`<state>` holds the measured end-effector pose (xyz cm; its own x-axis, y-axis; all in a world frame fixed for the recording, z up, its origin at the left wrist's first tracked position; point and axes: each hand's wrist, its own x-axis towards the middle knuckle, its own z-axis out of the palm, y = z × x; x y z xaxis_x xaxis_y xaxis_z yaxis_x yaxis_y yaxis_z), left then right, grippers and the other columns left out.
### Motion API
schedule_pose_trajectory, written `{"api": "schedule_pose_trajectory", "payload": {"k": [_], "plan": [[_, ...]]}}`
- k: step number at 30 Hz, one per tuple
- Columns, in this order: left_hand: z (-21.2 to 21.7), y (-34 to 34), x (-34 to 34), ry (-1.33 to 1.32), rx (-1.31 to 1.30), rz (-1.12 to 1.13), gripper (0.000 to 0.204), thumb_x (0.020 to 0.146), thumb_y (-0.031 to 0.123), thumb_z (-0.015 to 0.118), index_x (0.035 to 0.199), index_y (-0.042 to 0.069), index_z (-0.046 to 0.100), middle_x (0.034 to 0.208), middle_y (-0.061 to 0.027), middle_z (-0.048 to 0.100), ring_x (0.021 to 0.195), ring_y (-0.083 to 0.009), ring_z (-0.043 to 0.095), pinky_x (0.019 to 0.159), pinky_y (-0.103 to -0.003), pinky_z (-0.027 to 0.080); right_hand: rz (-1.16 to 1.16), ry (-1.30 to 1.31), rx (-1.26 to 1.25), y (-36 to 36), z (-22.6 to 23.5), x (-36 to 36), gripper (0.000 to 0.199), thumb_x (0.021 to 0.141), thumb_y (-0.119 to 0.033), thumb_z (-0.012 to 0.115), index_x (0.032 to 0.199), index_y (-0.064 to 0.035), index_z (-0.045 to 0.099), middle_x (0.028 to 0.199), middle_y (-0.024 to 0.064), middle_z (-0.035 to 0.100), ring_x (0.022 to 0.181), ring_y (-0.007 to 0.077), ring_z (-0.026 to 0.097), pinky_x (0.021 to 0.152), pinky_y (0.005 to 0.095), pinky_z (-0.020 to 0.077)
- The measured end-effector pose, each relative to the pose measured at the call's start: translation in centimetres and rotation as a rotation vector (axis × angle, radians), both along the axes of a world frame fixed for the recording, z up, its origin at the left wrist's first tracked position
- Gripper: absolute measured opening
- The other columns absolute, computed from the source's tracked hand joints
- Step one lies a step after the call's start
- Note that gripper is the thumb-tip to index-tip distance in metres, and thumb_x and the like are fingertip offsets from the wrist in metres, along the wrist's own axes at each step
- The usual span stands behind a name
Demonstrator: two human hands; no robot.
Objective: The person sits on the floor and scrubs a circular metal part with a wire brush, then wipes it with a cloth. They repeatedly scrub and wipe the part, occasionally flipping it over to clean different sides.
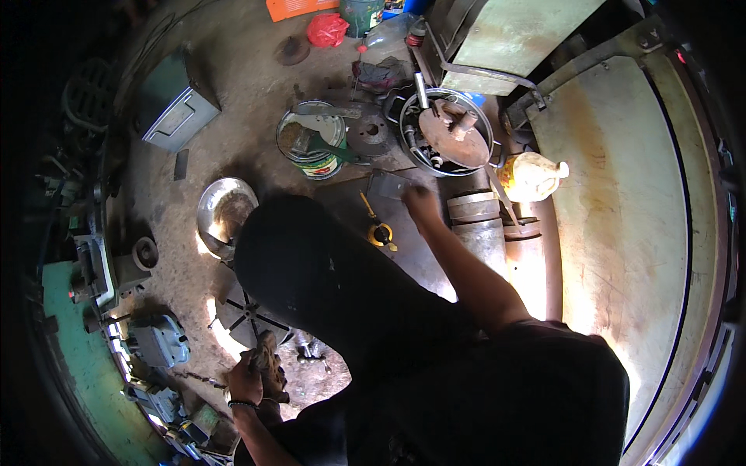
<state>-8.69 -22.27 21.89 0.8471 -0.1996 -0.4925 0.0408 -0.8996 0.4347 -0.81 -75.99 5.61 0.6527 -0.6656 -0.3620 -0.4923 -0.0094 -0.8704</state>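
My right hand reaches forward past my bent knee, its fingers closed at the right edge of a small flat grey plate. A yellow-and-black tool with a thin handle lies just left of it on a dark sheet. My left hand, with a dark bracelet at the wrist, is low on the left, closed against a brown, crumpled-looking thing whose kind I cannot make out. Right above that lies a dark round disc with radial slots. My black-trousered knee covers part of the floor between the hands.
A shiny metal bowl stands left of my knee. Ahead are an open can with a brush across it, a pot of metal parts and metal cylinders. A yellow jug stands by the large pale panel at right.
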Motion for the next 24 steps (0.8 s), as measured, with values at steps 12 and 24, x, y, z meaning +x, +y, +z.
{"api": "schedule_pose_trajectory", "payload": {"k": [12,24], "plan": [[-3.6,3.4,0.4,0.138,0.016,-0.180,0.055,0.083,-0.005,0.042,0.133,0.007,0.061,0.119,-0.0235,0.067,0.109,-0.0392,0.065,0.096,-0.043,0.052,0.716,0.331,-0.331,-1.4,-5.3,1.2,0.035,0.091,-0.033,0.059,0.113,-0.0079,0.069,0.111,0.0241,0.070,0.108,0.0425,0.065,0.093,0.0504,0.0523],[-5.6,3.9,-1.9,0.229,-0.024,-0.058,0.061,0.076,-0.001,0.044,0.133,0.006,0.062,0.125,-0.0236,0.065,0.121,-0.0380,0.061,0.106,-0.042,0.047,0.282,0.284,-0.574,-7.6,-5.9,4.8,0.050,0.086,-0.034,0.064,0.126,-0.0047,0.061,0.113,0.0304,0.068,0.110,0.0451,0.065,0.098,0.0517,0.0506]]}}
